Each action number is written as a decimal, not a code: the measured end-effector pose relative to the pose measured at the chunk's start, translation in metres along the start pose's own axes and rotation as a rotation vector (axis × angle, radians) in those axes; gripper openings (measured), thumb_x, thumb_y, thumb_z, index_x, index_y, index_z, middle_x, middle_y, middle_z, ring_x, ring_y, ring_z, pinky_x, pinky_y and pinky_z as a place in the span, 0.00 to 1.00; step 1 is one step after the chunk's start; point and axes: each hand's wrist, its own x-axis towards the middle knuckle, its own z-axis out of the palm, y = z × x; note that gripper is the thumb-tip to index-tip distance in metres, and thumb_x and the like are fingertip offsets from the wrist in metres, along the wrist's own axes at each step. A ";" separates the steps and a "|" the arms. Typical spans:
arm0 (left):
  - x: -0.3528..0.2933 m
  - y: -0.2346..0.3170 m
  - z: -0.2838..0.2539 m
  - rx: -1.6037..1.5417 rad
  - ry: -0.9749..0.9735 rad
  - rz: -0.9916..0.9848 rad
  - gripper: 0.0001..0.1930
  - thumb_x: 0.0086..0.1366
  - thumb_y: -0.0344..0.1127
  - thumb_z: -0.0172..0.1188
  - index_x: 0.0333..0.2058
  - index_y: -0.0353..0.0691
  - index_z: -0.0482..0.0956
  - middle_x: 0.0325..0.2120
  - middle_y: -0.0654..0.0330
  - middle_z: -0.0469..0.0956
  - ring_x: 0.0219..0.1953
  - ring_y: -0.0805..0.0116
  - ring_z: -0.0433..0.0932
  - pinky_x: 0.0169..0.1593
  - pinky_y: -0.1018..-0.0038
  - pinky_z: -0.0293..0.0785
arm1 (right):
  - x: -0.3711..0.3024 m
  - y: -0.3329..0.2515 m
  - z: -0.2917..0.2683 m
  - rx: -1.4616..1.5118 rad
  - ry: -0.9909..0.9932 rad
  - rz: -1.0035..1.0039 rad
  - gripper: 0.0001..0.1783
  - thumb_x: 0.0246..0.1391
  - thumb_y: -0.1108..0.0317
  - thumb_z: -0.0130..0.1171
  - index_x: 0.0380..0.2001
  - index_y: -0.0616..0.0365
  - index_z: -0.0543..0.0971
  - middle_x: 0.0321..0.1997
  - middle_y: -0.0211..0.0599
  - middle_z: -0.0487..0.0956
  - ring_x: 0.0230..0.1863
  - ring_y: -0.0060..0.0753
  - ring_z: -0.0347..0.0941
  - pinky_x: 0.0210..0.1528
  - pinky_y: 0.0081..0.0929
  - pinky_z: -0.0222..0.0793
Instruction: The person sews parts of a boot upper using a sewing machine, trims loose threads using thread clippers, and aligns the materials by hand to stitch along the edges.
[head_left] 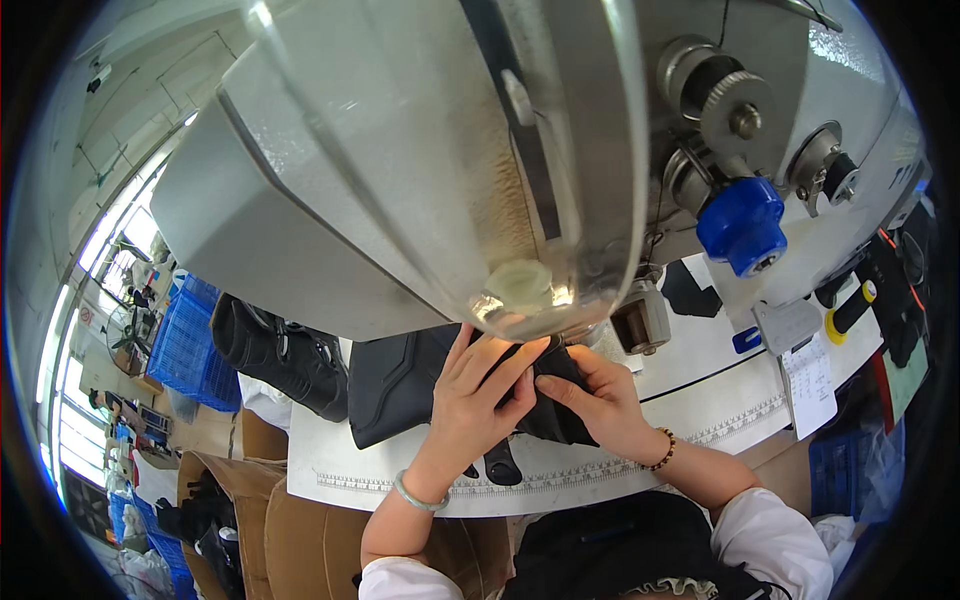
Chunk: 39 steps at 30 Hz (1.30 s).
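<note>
A black leather boot upper [395, 383] lies on the white sewing table [345, 480], partly under the head of a large grey sewing machine [330, 190]. My left hand [478, 385] holds its middle, fingers reaching forward and thumb bent in toward the right. On its right end my right hand [605, 400] grips the piece, with the thumb on top and fingers curled at the far edge. Both hands are close together just below the machine's clear shield [560, 290]. The needle and the spot being worked on are hidden behind that shield and my fingers.
A finished black boot [280, 355] rests at the left, beside a blue crate [192, 340]. A ruler strip [400, 485] follows the table's front edge. Cardboard boxes [300, 530] stand below. At the right are a paper pad [808, 385] and a yellow-ended thread spool [850, 313].
</note>
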 end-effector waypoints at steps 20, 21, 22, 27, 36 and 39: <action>0.001 -0.007 0.001 -0.019 0.033 -0.002 0.16 0.48 0.24 0.60 0.38 0.45 0.78 0.35 0.59 0.74 0.40 0.61 0.75 0.52 0.59 0.68 | 0.003 -0.006 0.014 0.089 0.198 0.125 0.09 0.50 0.67 0.61 0.29 0.63 0.75 0.18 0.17 0.70 0.20 0.05 0.60 0.19 0.08 0.55; 0.001 -0.007 0.001 -0.013 0.024 -0.001 0.16 0.48 0.24 0.60 0.38 0.45 0.78 0.35 0.59 0.74 0.39 0.61 0.75 0.52 0.59 0.68 | 0.003 -0.007 0.014 0.077 0.216 0.126 0.09 0.50 0.67 0.61 0.29 0.63 0.75 0.17 0.16 0.69 0.20 0.04 0.59 0.19 0.08 0.53; 0.001 -0.007 0.001 -0.020 0.037 0.008 0.16 0.48 0.24 0.60 0.38 0.45 0.78 0.35 0.59 0.74 0.39 0.61 0.75 0.52 0.59 0.68 | 0.003 -0.007 0.015 0.065 0.236 0.128 0.10 0.50 0.67 0.62 0.28 0.63 0.76 0.17 0.15 0.68 0.19 0.04 0.57 0.18 0.08 0.52; 0.004 -0.010 0.000 -0.016 0.024 0.010 0.16 0.48 0.24 0.60 0.38 0.44 0.78 0.35 0.58 0.74 0.39 0.60 0.75 0.47 0.63 0.72 | 0.006 -0.009 0.015 0.027 0.247 0.138 0.09 0.49 0.68 0.61 0.29 0.64 0.76 0.19 0.20 0.71 0.21 0.05 0.61 0.20 0.09 0.56; 0.012 -0.009 -0.011 -0.174 -0.048 -0.210 0.12 0.51 0.30 0.62 0.36 0.38 0.77 0.35 0.55 0.75 0.35 0.57 0.75 0.39 0.69 0.73 | 0.006 -0.012 0.008 -0.160 0.149 0.084 0.15 0.48 0.62 0.62 0.24 0.68 0.78 0.15 0.23 0.73 0.18 0.08 0.60 0.17 0.14 0.54; 0.032 -0.024 -0.036 -0.157 -0.187 -0.192 0.16 0.52 0.39 0.63 0.37 0.37 0.76 0.33 0.53 0.76 0.34 0.55 0.75 0.38 0.69 0.72 | 0.006 -0.012 0.007 -0.152 0.147 0.092 0.16 0.48 0.62 0.62 0.23 0.68 0.79 0.15 0.24 0.74 0.19 0.08 0.62 0.17 0.14 0.56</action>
